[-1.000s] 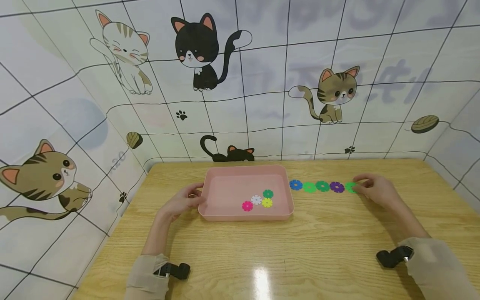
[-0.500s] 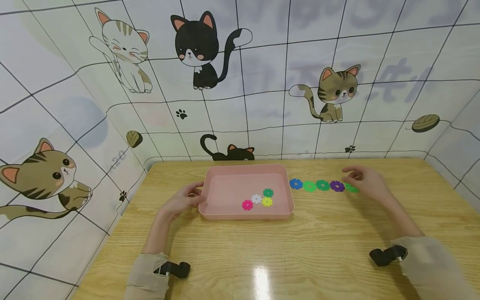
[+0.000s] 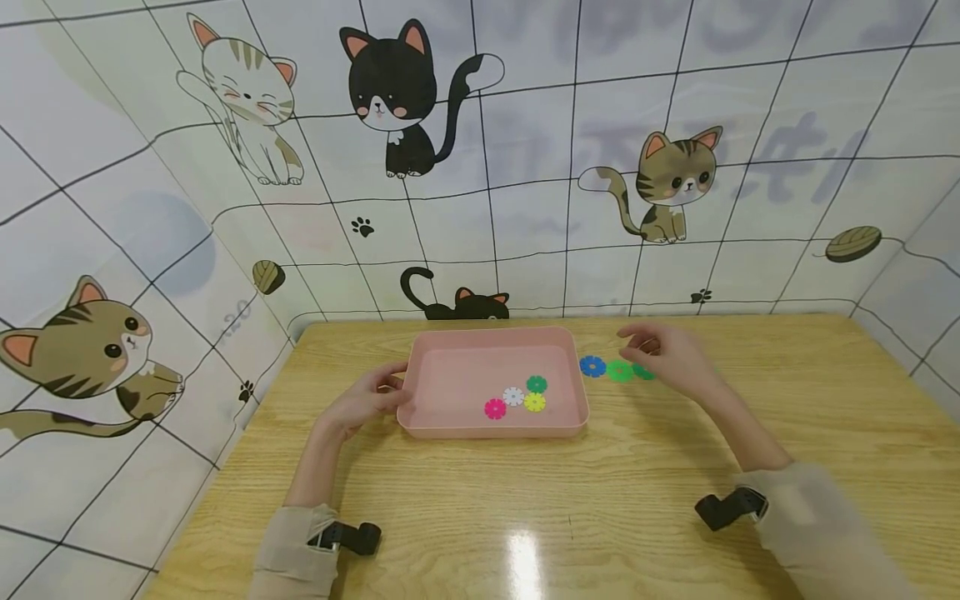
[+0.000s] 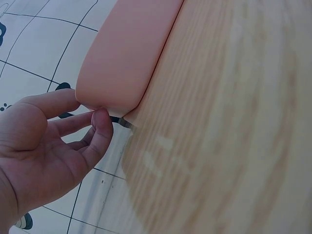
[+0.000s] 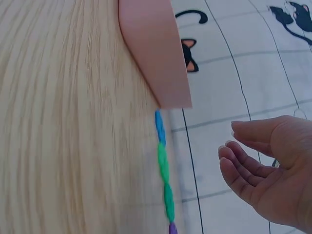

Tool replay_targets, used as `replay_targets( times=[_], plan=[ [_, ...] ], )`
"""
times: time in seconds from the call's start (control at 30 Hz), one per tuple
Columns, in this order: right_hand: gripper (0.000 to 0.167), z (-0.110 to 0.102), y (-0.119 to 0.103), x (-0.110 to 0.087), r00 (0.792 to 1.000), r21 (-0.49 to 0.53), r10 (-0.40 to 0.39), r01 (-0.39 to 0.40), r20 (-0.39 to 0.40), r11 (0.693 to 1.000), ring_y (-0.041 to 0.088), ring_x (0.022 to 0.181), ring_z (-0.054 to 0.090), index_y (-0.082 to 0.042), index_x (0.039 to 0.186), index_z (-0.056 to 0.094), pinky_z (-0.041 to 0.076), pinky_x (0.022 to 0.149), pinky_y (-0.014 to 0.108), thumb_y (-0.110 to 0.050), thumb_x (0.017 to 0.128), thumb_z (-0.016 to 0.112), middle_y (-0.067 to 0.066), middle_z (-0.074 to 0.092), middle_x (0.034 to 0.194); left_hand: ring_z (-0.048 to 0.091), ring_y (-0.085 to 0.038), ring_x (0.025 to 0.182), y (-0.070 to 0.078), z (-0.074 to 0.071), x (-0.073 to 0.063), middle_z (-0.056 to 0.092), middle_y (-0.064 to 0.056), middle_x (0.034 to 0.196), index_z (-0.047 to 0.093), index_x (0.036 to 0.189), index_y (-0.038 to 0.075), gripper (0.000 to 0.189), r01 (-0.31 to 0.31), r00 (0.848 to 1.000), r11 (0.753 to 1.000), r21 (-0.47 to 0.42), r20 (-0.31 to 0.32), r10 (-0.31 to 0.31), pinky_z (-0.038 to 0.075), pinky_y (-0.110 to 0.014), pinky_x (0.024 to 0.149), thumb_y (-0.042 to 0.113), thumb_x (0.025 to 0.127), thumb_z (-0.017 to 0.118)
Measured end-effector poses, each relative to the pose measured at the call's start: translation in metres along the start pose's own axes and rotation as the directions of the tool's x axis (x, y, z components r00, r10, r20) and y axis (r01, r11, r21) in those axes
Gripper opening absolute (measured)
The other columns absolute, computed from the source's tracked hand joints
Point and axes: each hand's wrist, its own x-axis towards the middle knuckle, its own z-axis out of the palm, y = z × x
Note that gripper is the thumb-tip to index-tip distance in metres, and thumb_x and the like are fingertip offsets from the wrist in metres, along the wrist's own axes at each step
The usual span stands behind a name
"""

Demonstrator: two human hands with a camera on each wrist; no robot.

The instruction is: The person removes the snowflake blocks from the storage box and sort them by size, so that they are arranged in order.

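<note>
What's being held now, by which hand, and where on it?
Right hand: nothing. Left hand: fingers touch the left end of the pink tray; whether they grip it or just rest there can't be told.

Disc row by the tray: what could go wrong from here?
1. The left hand is on the left end of the pink tray; a push might drive the opposite end into the blue disc right beside it.
2. The right hand is above the row of discs; dipping could knock it out of line.
3. Four loose discs lie in the tray; tilting it would probably slide them.
</note>
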Motion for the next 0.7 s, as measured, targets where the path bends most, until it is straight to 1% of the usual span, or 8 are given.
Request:
replay_targets(
  times=[0.13,0.27,0.37,0.5,0.63,0.7],
  plan=[
    [0.027,0.014,-0.016,0.009,0.998,0.057,-0.052,0.051,0.025,0.997,0.023,0.086,0.067,0.000,0.119,0.067,0.050,0.068,0.028,-0.013,0.096,0.070,0.009,0.070,0.097,0.054,-0.021,0.092,0.001,0.000,0.000,0.051,-0.017,0.113,0.034,0.153,-0.004,0.065,-0.003,1.000,1.000,-0.001,-0.001,0.003,0.045,-0.031,0.073,0.006,0.097,0.064],
    [0.026,0.030,-0.036,0.017,0.993,0.115,-0.103,0.096,0.062,0.989,0.022,0.084,0.065,0.002,0.118,0.067,0.051,0.070,0.028,-0.011,0.096,0.070,0.009,0.069,0.095,0.053,-0.021,0.092,0.000,-0.001,0.000,0.052,-0.017,0.114,0.034,0.153,-0.005,0.065,-0.002,1.000,1.000,0.000,-0.001,0.002,0.044,-0.031,0.072,0.006,0.097,0.064],
    [0.025,0.043,-0.049,0.023,0.987,0.149,-0.124,0.108,0.100,0.983,0.021,0.084,0.064,0.003,0.118,0.068,0.052,0.072,0.029,-0.010,0.096,0.069,0.009,0.068,0.095,0.053,-0.021,0.093,0.000,-0.002,0.001,0.052,-0.017,0.114,0.034,0.153,-0.005,0.065,-0.002,1.000,1.000,0.001,-0.001,0.002,0.044,-0.030,0.071,0.007,0.097,0.064],
    [0.024,0.061,-0.063,0.029,0.978,0.180,-0.131,0.102,0.161,0.978,0.020,0.084,0.063,0.001,0.117,0.068,0.053,0.076,0.032,-0.010,0.096,0.069,0.007,0.067,0.096,0.053,-0.021,0.094,0.001,-0.001,0.000,0.052,-0.017,0.115,0.034,0.153,-0.004,0.065,0.000,1.000,1.000,-0.003,-0.004,0.000,0.045,-0.031,0.073,0.007,0.097,0.064],
    [0.023,0.080,-0.070,0.032,0.966,0.208,-0.143,0.097,0.217,0.973,0.020,0.083,0.062,0.001,0.115,0.069,0.053,0.078,0.033,-0.009,0.094,0.071,0.005,0.066,0.095,0.054,-0.022,0.095,0.000,0.000,0.001,0.052,-0.017,0.114,0.035,0.153,-0.004,0.064,-0.001,1.000,1.000,-0.005,-0.004,0.001,0.046,-0.032,0.076,0.006,0.097,0.065],
    [0.024,0.090,-0.071,0.033,0.957,0.218,-0.161,0.108,0.241,0.970,0.019,0.083,0.062,0.002,0.114,0.069,0.052,0.079,0.033,-0.008,0.094,0.072,0.004,0.066,0.094,0.054,-0.022,0.095,0.000,0.000,0.002,0.052,-0.017,0.114,0.035,0.153,-0.004,0.064,-0.001,1.000,1.000,-0.009,-0.001,0.001,0.046,-0.032,0.077,0.005,0.096,0.065]
  ],
)
